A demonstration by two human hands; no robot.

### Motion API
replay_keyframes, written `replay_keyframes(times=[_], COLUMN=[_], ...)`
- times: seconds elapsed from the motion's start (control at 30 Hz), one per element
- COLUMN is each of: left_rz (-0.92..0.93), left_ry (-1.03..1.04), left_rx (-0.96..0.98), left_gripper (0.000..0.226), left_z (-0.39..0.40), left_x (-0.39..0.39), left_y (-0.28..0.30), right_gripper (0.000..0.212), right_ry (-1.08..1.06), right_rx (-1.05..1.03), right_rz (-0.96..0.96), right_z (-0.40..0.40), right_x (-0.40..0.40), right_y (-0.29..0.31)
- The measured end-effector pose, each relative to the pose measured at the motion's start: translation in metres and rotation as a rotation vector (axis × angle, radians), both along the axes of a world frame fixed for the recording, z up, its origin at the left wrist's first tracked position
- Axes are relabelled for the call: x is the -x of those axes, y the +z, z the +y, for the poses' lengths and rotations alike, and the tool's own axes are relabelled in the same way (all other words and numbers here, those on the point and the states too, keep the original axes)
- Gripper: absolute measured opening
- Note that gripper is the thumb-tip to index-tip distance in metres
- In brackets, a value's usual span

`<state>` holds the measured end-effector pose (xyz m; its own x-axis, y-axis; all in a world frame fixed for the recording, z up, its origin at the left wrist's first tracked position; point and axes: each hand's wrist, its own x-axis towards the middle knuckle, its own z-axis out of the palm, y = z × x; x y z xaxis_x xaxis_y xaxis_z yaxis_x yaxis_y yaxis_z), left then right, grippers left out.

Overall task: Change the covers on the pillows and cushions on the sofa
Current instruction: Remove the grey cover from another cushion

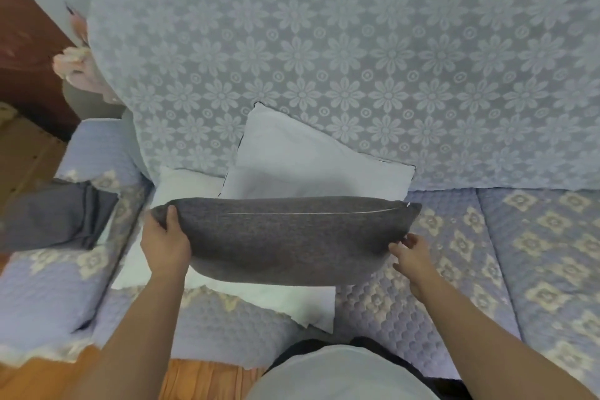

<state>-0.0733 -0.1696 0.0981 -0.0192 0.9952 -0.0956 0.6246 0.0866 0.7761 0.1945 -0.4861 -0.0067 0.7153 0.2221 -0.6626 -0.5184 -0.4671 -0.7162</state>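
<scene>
A cushion in a dark grey cover (285, 237) is held above the sofa seat, its zip seam running along the top. My left hand (165, 243) grips its left end, thumb over the top edge. My right hand (410, 253) touches its lower right corner with fingers loosely spread. Behind it a white cushion with dark piping (311, 159) leans against the backrest. White fabric (227, 292) lies flat on the seat beneath the grey cushion.
A folded dark grey cover (58, 214) lies on the left armrest (48, 286). The sofa (487, 253) has a quilted lilac floral seat and a lace-patterned backrest cover (357, 58). Wooden floor (201, 380) shows at the bottom, brown furniture (26, 52) at far left.
</scene>
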Motion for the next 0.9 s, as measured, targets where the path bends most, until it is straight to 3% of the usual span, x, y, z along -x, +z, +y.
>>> replay_keyframes(times=[0.1, 0.23, 0.3, 0.33, 0.4, 0.5, 0.57, 0.7, 0.9], left_rz=[0.016, 0.116, 0.252, 0.323, 0.352, 0.042, -0.138, -0.397, -0.664], left_ry=[0.089, 0.085, 0.116, 0.073, -0.207, -0.693, -0.847, -0.887, -0.985], left_rx=[-0.007, -0.044, -0.167, -0.270, -0.429, -0.296, -0.176, -0.323, -0.245], left_gripper=[0.036, 0.034, 0.048, 0.056, 0.054, 0.029, 0.019, 0.018, 0.015], left_z=[0.000, -0.011, -0.017, -0.022, -0.048, -0.112, -0.143, -0.163, -0.175], left_x=[0.004, -0.010, -0.019, -0.023, -0.037, -0.079, -0.104, -0.113, -0.099], left_y=[-0.008, -0.011, -0.012, -0.012, -0.001, 0.047, 0.087, 0.171, 0.216], right_gripper=[0.078, 0.039, 0.016, 0.011, 0.010, 0.010, 0.007, 0.003, 0.008], right_ry=[-0.080, -0.037, -0.013, 0.006, 0.028, 0.078, 0.176, 0.318, 0.329], right_rx=[-0.112, -0.126, -0.097, -0.099, -0.163, -0.367, -0.472, -0.662, -0.728], right_rz=[-0.030, -0.061, -0.112, -0.139, -0.166, -0.238, -0.352, -0.557, -0.736], right_z=[-0.002, -0.008, -0.010, -0.009, 0.000, 0.020, 0.029, 0.033, 0.024], right_x=[-0.018, -0.037, -0.032, -0.027, -0.013, 0.016, 0.035, 0.061, 0.075], right_y=[0.005, 0.012, 0.021, 0.028, 0.052, 0.117, 0.170, 0.265, 0.325])
